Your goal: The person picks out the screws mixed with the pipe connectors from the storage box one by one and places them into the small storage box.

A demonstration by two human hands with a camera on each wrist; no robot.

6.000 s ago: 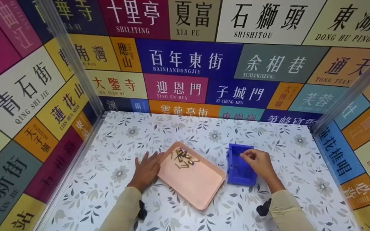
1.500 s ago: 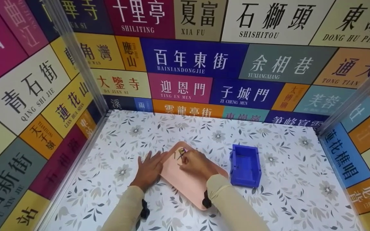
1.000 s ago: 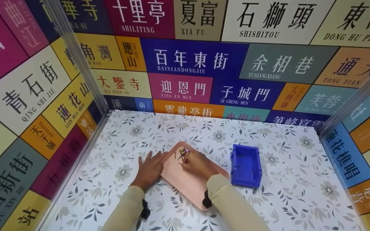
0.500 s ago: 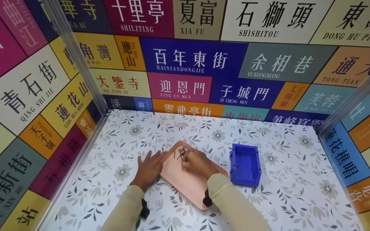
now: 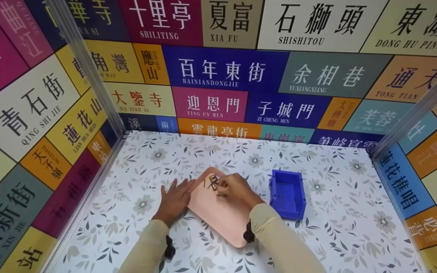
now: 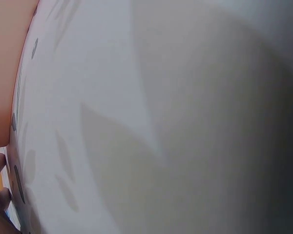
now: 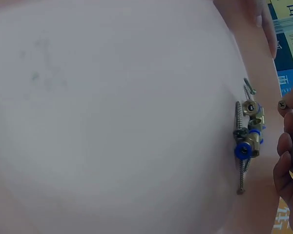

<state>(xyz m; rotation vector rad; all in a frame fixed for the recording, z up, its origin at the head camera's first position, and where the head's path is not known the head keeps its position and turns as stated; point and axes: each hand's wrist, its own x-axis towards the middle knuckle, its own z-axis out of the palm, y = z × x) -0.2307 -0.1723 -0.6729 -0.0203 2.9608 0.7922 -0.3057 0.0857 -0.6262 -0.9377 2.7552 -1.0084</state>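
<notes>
A pink tray lies slanted on the table, with my left hand spread flat at its left edge. My right hand is over the tray's far part, thumb and fingers pinching a screw whose cross-slotted head shows in the right wrist view. Close by, on the tray, lie several brass pipe fittings with blue rings and loose threaded screws. In the head view the right hand partly covers this pile. The left wrist view shows mostly patterned tabletop, plus some fingers beside the tray's wall.
To the right of the tray stands an open blue plastic bin, with a few small pieces on its floor. The tabletop has a leaf and flower pattern. Printed sign walls enclose the back and both sides.
From above the blue bin, the right hand has moved left to the pile in the tray. In the last half second it has shifted slightly, a screw in its fingertips. The left hand stays put.
</notes>
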